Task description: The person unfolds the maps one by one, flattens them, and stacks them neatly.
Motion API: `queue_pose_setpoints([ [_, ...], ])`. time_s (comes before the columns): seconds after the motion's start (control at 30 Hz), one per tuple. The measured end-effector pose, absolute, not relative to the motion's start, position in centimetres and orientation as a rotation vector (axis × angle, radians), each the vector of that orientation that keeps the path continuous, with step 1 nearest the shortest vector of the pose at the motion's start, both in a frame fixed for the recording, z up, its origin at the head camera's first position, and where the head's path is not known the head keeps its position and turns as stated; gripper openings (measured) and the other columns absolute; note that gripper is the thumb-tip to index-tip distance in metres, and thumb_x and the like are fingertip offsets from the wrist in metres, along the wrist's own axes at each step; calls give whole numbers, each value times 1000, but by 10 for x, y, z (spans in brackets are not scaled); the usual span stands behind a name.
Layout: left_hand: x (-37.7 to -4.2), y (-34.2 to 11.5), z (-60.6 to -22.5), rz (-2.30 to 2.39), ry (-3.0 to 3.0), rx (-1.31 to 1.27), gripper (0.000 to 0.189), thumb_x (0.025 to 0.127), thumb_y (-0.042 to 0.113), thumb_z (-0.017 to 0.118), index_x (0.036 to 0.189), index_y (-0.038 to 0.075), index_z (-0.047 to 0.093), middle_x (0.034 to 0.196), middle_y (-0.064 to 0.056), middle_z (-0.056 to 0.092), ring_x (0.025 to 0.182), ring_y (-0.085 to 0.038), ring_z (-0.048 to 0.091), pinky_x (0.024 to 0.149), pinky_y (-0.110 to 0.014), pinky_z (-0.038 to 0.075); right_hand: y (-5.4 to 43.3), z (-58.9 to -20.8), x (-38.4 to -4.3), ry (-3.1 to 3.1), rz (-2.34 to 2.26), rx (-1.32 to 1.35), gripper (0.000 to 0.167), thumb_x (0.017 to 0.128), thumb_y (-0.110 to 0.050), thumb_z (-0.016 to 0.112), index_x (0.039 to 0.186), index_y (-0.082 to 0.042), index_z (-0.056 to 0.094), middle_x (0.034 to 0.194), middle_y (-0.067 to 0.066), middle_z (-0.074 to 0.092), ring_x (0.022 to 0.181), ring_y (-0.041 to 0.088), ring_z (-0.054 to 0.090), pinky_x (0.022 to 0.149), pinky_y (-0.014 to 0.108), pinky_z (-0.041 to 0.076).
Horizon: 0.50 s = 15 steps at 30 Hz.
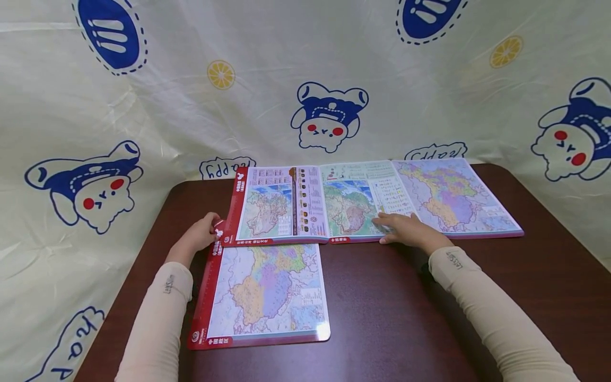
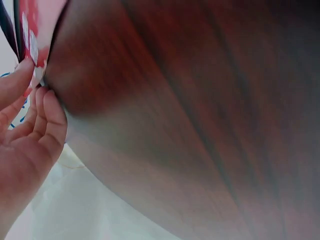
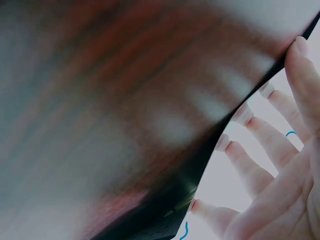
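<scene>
My left hand pinches the upper left corner of a coloured map sheet with a red left border. In the left wrist view the thumb and curled fingers meet at that red and white corner. The sheet's top edge lies under a second red-bordered map sheet. My right hand rests with spread, fairly straight fingers on a green relief map sheet. To its right lies another coloured political map. The upper maps lie side by side in an overlapping row.
The maps lie on a dark brown table with rounded far corners. A pale cloth printed with cartoon figures and orange slices hangs behind the table and along its sides.
</scene>
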<state>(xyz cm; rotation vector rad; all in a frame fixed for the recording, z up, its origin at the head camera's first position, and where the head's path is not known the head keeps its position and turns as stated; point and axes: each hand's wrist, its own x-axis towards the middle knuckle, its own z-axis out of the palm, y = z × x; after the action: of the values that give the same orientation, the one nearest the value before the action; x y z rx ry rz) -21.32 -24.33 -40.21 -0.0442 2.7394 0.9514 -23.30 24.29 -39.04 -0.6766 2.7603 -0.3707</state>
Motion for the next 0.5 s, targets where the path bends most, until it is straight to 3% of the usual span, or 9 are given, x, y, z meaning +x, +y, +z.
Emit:
queue_pose_setpoints([
  [0.5, -193, -250, -404, 1008, 2655, 153, 51, 82, 10, 65, 118, 8, 29, 98, -13, 48, 91, -27, 54, 75, -41, 51, 243, -390, -233, 2763, -358, -680, 62, 82, -29, 64, 134, -5, 40, 139, 22, 31, 126, 42, 25, 91, 71, 5],
])
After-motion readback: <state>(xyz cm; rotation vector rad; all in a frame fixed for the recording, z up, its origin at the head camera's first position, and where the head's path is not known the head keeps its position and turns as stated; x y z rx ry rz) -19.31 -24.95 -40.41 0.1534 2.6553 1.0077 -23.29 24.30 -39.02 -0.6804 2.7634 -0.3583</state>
